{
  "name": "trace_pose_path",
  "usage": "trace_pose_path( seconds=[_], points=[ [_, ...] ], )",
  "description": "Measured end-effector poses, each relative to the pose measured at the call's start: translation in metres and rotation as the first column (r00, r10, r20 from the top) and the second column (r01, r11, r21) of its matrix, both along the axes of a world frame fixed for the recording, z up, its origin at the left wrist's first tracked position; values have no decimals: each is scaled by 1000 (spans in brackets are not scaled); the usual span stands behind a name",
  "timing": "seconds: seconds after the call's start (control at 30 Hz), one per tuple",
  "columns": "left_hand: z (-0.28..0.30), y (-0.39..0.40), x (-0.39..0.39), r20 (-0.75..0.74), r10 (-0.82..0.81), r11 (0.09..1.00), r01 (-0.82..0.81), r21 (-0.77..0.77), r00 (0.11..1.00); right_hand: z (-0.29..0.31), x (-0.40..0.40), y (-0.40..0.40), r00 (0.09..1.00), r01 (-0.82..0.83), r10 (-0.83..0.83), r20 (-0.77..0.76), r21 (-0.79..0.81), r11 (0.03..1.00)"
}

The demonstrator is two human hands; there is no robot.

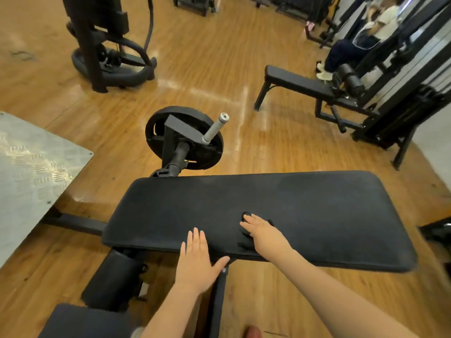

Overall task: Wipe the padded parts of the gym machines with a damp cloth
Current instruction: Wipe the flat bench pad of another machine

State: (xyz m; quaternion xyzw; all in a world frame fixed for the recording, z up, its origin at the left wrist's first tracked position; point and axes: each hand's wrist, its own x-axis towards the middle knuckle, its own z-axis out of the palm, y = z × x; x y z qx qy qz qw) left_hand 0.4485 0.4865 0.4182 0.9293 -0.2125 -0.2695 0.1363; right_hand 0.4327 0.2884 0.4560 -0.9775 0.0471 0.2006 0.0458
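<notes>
A wide black padded rest [317,215] lies across the middle of the head view. My right hand [264,236] presses flat on a dark cloth [244,245] near the pad's front middle; only the cloth's edges show around my fingers and palm. My left hand [197,261] lies flat with spread fingers on the pad's near edge, just left of the right hand, holding nothing. Below the pad on the left sits a black roller cushion [114,281], and another dark pad [80,323] shows at the bottom left.
A weight plate [212,154] with a grey sleeve [216,128] stands behind the pad. A checker-plate platform [31,172] is at left. A flat bench [297,81] and a person [353,45] are at back right; a machine base [109,67] is at back left.
</notes>
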Motion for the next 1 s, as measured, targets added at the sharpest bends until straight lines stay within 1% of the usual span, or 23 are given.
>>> trace_pose_path(
  seconds=[0.1,0.2,0.3,0.43,0.5,0.57,0.63,0.73,0.9,1.0],
  points=[
    [20,-40,-22,-16,-123,992,123,-28,992,23,-30,-33,995,89,-88,44,-19,996],
    [32,-71,-44,3,-200,979,201,-21,980,41,-58,-63,986,147,-144,84,-25,989],
    [41,-97,-62,18,-224,975,224,10,974,58,-84,-93,971,195,-189,146,-26,980],
    [53,-126,-85,8,-157,987,157,16,988,85,-124,-133,940,267,-254,230,-29,963],
    [61,-139,-96,10,-156,988,156,22,988,98,-148,-150,921,307,-290,260,-28,951],
    [72,-150,-107,29,-200,980,199,23,979,112,-167,-165,906,334,-315,283,-19,942],
    [85,-162,-118,66,-277,961,276,25,959,127,-176,-182,885,360,-343,316,6,933],
    [101,-184,-131,129,-357,934,355,39,925,138,-179,-208,815,433,-436,382,100,896],
    [117,-221,-136,181,-408,913,404,59,895,125,-198,-201,754,431,-495,433,244,869],
    [122,-240,-135,220,-491,871,475,125,843,110,-228,-186,770,332,-420,479,261,906]
  ],
)
